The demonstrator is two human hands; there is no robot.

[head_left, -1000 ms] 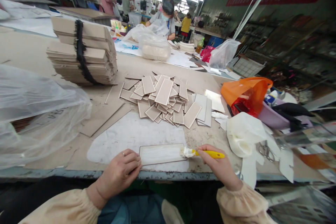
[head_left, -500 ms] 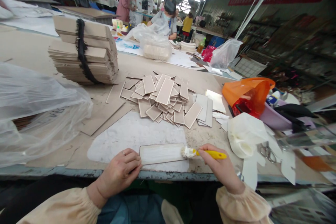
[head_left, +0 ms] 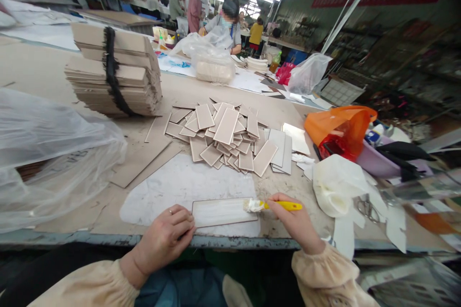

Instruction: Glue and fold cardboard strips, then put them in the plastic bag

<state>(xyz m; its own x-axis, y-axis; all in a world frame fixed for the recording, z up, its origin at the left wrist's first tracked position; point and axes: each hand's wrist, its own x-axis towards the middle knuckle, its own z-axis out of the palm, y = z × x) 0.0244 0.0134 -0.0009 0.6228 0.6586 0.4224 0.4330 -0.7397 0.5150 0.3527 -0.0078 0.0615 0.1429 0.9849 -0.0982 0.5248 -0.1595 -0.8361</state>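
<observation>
A flat rectangular board (head_left: 219, 213) coated with a white film lies on a white paper sheet (head_left: 158, 187) by the table's front edge. My left hand (head_left: 172, 231) is closed at the board's left end, fingers together and gripping that edge. In my right hand (head_left: 291, 218) is a brush with a yellow handle (head_left: 284, 205), pinched between thumb and fingers. Its bristles (head_left: 253, 205), loaded with white paste, touch the right end of the board. Beyond the sheet spreads a loose pile of small beige rectangular pieces (head_left: 226, 126).
A strapped stack of beige boards (head_left: 126, 74) stands at the back left, with clear plastic sheeting (head_left: 54, 153) in front. On the right are a cut-open white container (head_left: 336, 184), scissors (head_left: 367, 210) and an orange bag (head_left: 340, 122). Across the table sits a co-worker (head_left: 230, 24).
The brush has shifted slightly left along the board, my right hand moving with it. My left hand stays at the board's left end. In the background, people have moved.
</observation>
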